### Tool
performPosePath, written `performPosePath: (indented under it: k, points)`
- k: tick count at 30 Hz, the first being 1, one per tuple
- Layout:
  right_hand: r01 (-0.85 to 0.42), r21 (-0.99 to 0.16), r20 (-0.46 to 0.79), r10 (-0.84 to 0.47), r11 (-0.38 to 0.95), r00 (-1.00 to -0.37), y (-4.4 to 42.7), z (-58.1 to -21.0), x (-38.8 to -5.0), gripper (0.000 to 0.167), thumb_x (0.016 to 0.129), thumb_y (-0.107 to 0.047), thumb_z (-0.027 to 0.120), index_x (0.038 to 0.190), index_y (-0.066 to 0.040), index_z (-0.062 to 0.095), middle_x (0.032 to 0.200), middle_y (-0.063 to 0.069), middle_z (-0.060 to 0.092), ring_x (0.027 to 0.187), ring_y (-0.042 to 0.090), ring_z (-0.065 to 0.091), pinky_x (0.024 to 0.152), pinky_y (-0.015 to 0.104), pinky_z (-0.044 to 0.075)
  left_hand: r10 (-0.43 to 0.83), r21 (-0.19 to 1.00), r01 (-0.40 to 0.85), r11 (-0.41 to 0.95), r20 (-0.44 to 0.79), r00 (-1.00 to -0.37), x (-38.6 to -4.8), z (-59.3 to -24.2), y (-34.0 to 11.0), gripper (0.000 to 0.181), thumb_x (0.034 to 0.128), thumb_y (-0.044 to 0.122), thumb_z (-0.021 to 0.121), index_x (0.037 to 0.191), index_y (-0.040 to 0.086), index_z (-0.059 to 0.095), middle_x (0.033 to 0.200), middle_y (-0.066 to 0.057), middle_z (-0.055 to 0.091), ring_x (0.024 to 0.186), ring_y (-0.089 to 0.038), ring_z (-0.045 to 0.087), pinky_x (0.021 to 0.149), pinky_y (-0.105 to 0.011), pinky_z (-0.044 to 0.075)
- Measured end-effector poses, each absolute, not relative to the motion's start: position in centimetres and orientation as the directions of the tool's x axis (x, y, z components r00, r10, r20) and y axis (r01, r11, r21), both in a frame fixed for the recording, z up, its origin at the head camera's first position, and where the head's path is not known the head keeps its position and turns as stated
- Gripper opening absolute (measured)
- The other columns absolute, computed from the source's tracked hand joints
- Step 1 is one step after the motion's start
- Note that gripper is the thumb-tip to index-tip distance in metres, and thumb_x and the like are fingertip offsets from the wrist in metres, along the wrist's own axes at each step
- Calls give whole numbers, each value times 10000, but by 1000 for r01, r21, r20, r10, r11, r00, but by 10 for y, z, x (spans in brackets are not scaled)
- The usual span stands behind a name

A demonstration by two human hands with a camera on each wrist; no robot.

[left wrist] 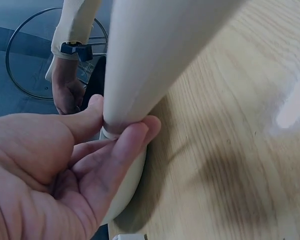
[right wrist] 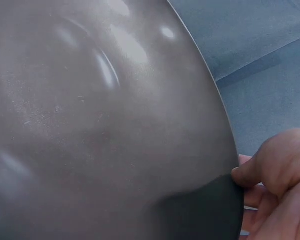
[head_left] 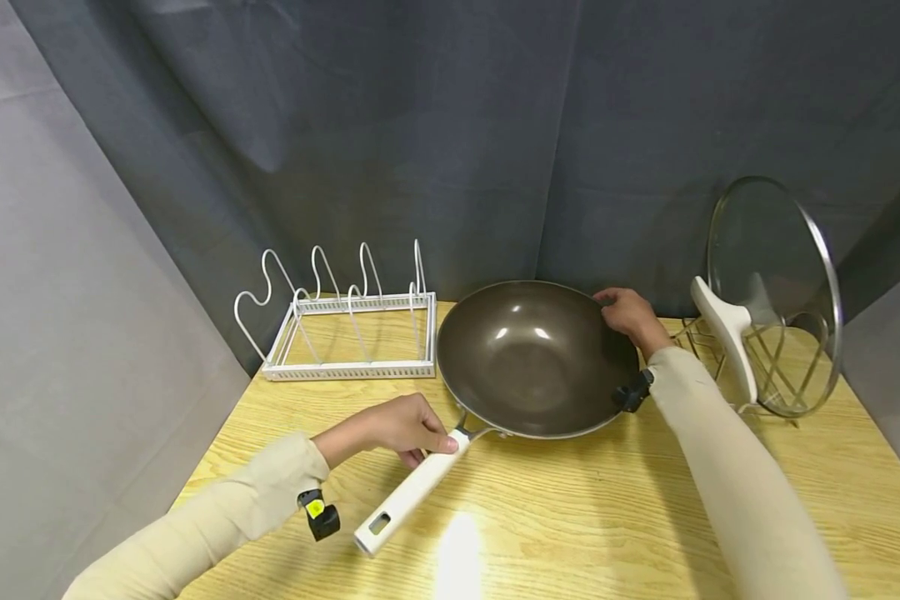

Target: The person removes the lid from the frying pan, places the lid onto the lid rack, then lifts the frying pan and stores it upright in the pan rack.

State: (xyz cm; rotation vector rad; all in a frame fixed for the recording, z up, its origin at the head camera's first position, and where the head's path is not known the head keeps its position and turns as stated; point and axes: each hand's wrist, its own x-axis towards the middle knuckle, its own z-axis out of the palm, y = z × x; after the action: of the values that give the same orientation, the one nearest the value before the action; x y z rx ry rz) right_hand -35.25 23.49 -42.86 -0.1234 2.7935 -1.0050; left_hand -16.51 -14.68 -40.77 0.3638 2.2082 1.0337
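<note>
A dark brown wok with a white handle lies between the hands in the head view. The left hand pinches the handle close to the pan; the left wrist view shows the left hand's thumb and fingers on either side of the handle. At the wok's far right rim is the right hand. In the right wrist view the right hand grips the rim of the wok, thumb on the inner side and fingers beyond the edge.
Left of the wok stands a white wire rack with upright loops. To the right, a glass lid with a white handle stands upright in a metal wire rack. A dark curtain hangs behind the wooden table.
</note>
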Motion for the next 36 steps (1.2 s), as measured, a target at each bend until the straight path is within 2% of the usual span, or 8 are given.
performPosePath:
  k: [4,11,22,36]
  points:
    - [-37,-612,-98,-123,790,-988,232,-430,-356,490,946,-32,380,1403,39,542,1499,335,424,1169,449,464,943,546,422,496,783,-44,620,-434,-752,-162,-413,-145,215,961,254,736,907,60,811,753,-26,737,591,-116,657,633,-387,617]
    - [-20,-582,-119,-109,813,-987,226,-427,-359,503,956,-43,353,1419,9,542,1521,313,413,1153,442,460,941,550,421,492,821,-72,566,-406,-770,-158,-421,-141,230,956,265,743,916,47,801,746,-34,736,582,-124,648,619,-385,614]
    - [-63,-516,-10,-79,854,-997,220,-433,-368,459,945,-63,397,1349,-15,610,1442,294,517,1260,517,502,1006,609,424,459,874,-110,473,-352,-816,-148,-434,-133,252,948,278,753,959,31,802,761,-58,746,568,-118,649,618,-384,615]
    - [-23,-496,-34,-45,868,-998,210,-433,-379,437,985,-94,400,1361,-45,618,1467,278,504,1321,547,434,1072,636,375,426,919,-179,350,-327,-843,-137,-445,-115,247,932,252,771,932,7,795,763,-99,743,568,-137,669,585,-347,608]
